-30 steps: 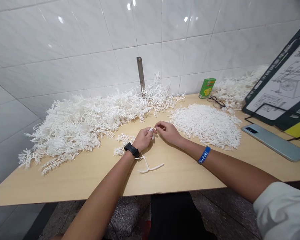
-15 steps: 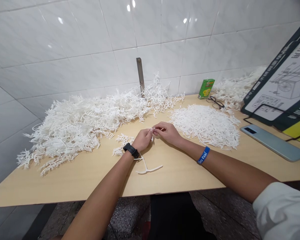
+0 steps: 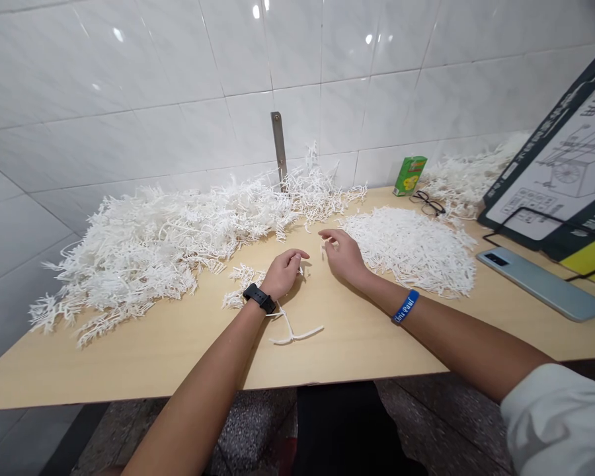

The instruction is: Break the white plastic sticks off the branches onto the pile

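Note:
My left hand [image 3: 283, 272] is closed on a white branched plastic piece [image 3: 291, 330], whose thin stem comes out below the wrist and whose small tips show past the fingers. To its right, my right hand [image 3: 344, 256] is held apart, thumb and fingers parted; a tiny white bit seems to be near its fingertips. Just right of that hand spreads a low pile of small white pieces [image 3: 411, 248]. A large tangled heap of white branched pieces [image 3: 178, 231] covers the back left. A little clump of the same [image 3: 238, 287] lies beside my left wrist.
A green box [image 3: 409, 176] and black glasses [image 3: 429, 203] stand near the wall at the back right, by another white heap [image 3: 463, 182]. A phone [image 3: 543, 283] lies at the right before a large printed board [image 3: 560, 172]. A metal bracket [image 3: 278, 147] rises behind the heap.
My right hand has come away from my left hand, moving right, and its fingers have parted. My left hand has stayed nearly in place with the branched piece.

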`<state>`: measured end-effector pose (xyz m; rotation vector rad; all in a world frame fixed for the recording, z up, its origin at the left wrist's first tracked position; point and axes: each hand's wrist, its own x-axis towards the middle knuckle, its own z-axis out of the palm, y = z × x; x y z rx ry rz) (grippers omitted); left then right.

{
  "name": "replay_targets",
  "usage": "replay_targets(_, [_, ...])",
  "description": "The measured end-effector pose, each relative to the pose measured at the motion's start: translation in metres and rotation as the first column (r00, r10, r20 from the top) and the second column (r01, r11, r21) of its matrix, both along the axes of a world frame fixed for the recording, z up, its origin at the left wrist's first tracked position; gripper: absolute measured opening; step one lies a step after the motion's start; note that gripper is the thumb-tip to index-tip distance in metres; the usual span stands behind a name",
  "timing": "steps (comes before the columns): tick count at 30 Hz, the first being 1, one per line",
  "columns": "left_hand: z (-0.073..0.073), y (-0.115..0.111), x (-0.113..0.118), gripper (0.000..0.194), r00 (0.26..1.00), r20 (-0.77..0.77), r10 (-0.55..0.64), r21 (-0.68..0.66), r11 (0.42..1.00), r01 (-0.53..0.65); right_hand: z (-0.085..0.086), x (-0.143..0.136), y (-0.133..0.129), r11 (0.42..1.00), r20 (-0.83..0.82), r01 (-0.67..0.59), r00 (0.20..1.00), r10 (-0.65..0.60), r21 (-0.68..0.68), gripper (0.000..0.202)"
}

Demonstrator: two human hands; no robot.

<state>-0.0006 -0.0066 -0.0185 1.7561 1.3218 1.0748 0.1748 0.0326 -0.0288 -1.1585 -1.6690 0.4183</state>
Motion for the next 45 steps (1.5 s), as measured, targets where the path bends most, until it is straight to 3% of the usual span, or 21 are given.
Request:
replay_targets(4, [-0.003, 0.001, -0.001, 0.025, 0.998, 0.01, 0.063, 0.024, 0.998, -0.064, 0.002, 0.001, -0.001, 1.0, -0.157, -0.004, 0.988, 0.007, 0.021, 0.029])
replay_targets(6, [-0.003, 0.002, -0.003, 0.025, 0.992, 0.025, 0.128, 0.033, 0.991, -0.128, 0.006, -0.003, -0.007, 0.987, -0.323, -0.145, 0.939, 0.115, -0.069, 0.023])
replay_targets(7, [-0.002, 0.003, -0.004, 0.025, 0.984, 0.041, 0.175, 0.034, 0.984, -0.177, 0.008, -0.006, -0.011, 0.955, -0.415, -0.265, 0.89, 0.188, -0.135, 0.02])
replay_targets(9, [0.0, 0.004, -0.008, 0.025, 0.954, 0.084, 0.288, 0.029, 0.956, -0.291, 0.012, -0.01, -0.02, 0.795, -0.567, -0.544, 0.756, 0.325, -0.27, 0.016])
replay_targets(11, [0.002, 0.006, -0.012, 0.025, 0.911, 0.125, 0.392, 0.029, 0.917, -0.399, 0.016, -0.012, -0.028, 0.522, -0.646, -0.758, 0.63, 0.432, -0.39, 0.019])
replay_targets(13, [0.003, 0.008, -0.016, 0.023, 0.878, 0.154, 0.453, 0.032, 0.886, -0.462, 0.017, -0.014, -0.032, 0.248, -0.678, -0.836, 0.544, 0.495, -0.49, 0.024])
replay_targets(14, [0.003, 0.009, -0.017, 0.023, 0.872, 0.164, 0.462, 0.033, 0.88, -0.473, 0.016, -0.014, -0.032, 0.172, -0.686, -0.834, 0.533, 0.496, -0.524, 0.025])
replay_targets(15, [0.003, 0.01, -0.017, 0.022, 0.872, 0.173, 0.459, 0.033, 0.882, -0.47, 0.014, -0.014, -0.03, 0.173, -0.685, -0.822, 0.551, 0.477, -0.542, 0.024])
replay_targets(16, [0.002, 0.01, -0.017, 0.021, 0.878, 0.182, 0.444, 0.028, 0.89, -0.456, 0.012, -0.014, -0.026, 0.262, -0.667, -0.793, 0.606, 0.434, -0.551, 0.021])
replay_targets(17, [0.002, 0.01, -0.017, 0.02, 0.886, 0.193, 0.421, 0.02, 0.901, -0.432, 0.009, -0.013, -0.022, 0.421, -0.625, -0.724, 0.687, 0.37, -0.546, 0.018])
replay_targets(19, [0.002, 0.01, -0.014, 0.02, 0.907, 0.232, 0.352, -0.012, 0.933, -0.359, 0.003, -0.01, -0.011, 0.764, -0.482, -0.445, 0.853, 0.202, -0.467, 0.015])
replay_targets(20, [0.002, 0.01, -0.013, 0.021, 0.918, 0.261, 0.298, -0.039, 0.954, -0.298, 0.001, -0.007, -0.006, 0.869, -0.392, -0.294, 0.911, 0.129, -0.399, 0.018])
replay_targets(22, [0.004, 0.008, -0.01, 0.024, 0.931, 0.325, 0.165, -0.1, 0.985, -0.14, -0.002, -0.003, 0.001, 0.954, -0.276, -0.106, 0.961, 0.026, -0.28, 0.023])
replay_targets(25, [0.006, 0.004, -0.007, 0.025, 0.923, 0.385, -0.002, -0.158, 0.985, 0.068, 0.0, -0.003, -0.002, 0.982, -0.243, -0.085, 0.969, 0.041, -0.171, 0.022])
replay_targets(27, [0.006, 0.003, -0.006, 0.024, 0.913, 0.405, -0.037, -0.173, 0.978, 0.116, 0.004, -0.007, -0.01, 0.984, -0.21, -0.145, 0.97, 0.12, -0.105, 0.02])
replay_targets(32, [0.003, 0.004, -0.006, 0.019, 0.874, 0.485, -0.022, -0.185, 0.974, 0.127, 0.013, -0.018, -0.028, 0.966, -0.061, -0.258, 0.964, 0.257, 0.0, 0.015])
replay_targets(37, [-0.002, 0.008, -0.007, 0.02, 0.884, 0.467, 0.009, -0.175, 0.981, 0.082, 0.011, -0.019, -0.028, 0.918, 0.055, -0.392, 0.917, 0.396, -0.064, 0.016])
replay_targets(45, [-0.003, 0.008, -0.008, 0.025, 0.871, 0.491, -0.003, -0.19, 0.975, 0.111, -0.001, -0.018, -0.02, 0.923, 0.108, -0.375, 0.918, 0.382, -0.085, 0.012])
